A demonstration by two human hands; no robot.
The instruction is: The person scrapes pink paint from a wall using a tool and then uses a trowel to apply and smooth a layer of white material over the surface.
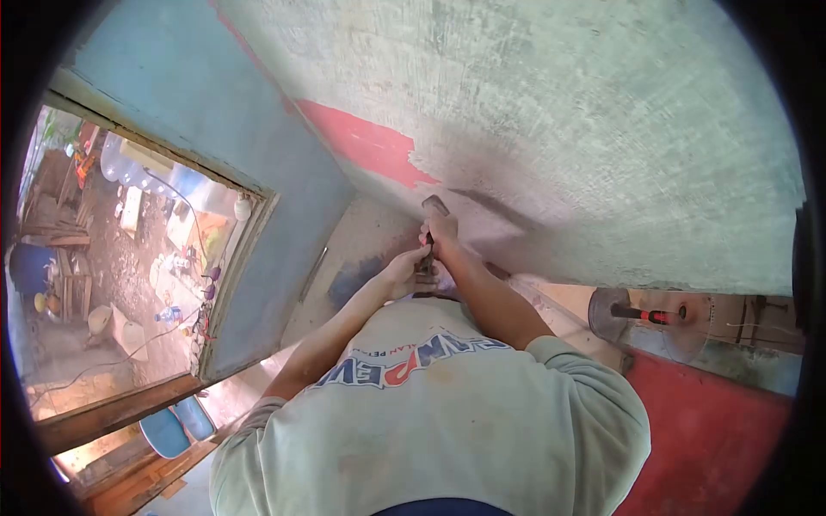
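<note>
A scraper (435, 205) with a flat grey head and a dark handle is held in both hands close to the wall. My right hand (443, 229) is closed round it just below the head. Lower down, the fingers of my left hand (407, 270) wrap the handle's end. Just beyond the tool, a patch of pink paint (370, 142) with a ragged edge lies on the pale, scuffed wall (551, 112). The tool's shadow falls across the wall to the right of the head.
A blue wall (189, 95) meets the pale one at a corner. In it, a window frame (249, 232) looks out on a cluttered yard. To the right stand a round fan (609, 314) and a red surface (697, 430). Blue chairs (176, 427) show at lower left.
</note>
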